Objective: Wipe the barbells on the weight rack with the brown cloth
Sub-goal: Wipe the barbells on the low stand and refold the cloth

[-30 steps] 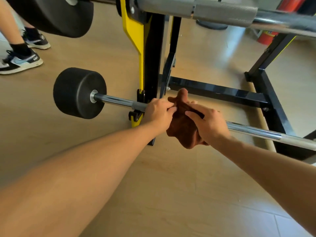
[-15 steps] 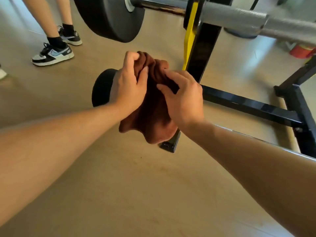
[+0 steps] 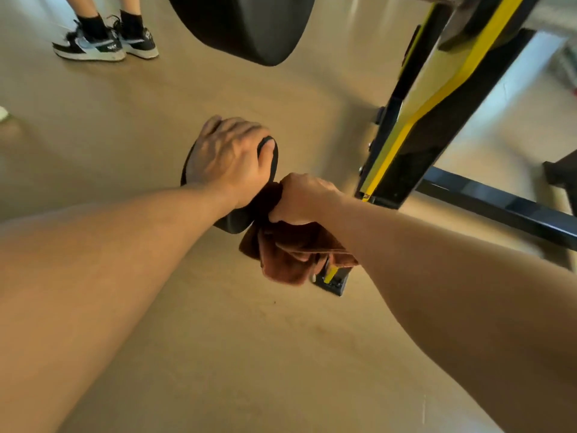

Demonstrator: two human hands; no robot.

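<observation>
The small black end weight (image 3: pixel 242 218) of the lower barbell is gripped from above by the left hand (image 3: pixel 228 160), fingers curled over its rim. Just beside it, the brown cloth (image 3: pixel 287 257) is clenched in the right hand (image 3: pixel 303 200), its folds hanging below the fist. Behind stands the black and yellow weight rack (image 3: pixel 415 135), a large plate (image 3: pixel 246 26) overhead. A bystander's sneakers (image 3: pixel 104 45) are seen on the floor (image 3: pixel 218 339).

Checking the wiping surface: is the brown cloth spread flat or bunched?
Bunched. The brown cloth hangs in crumpled folds from the right hand, which grips it.
</observation>
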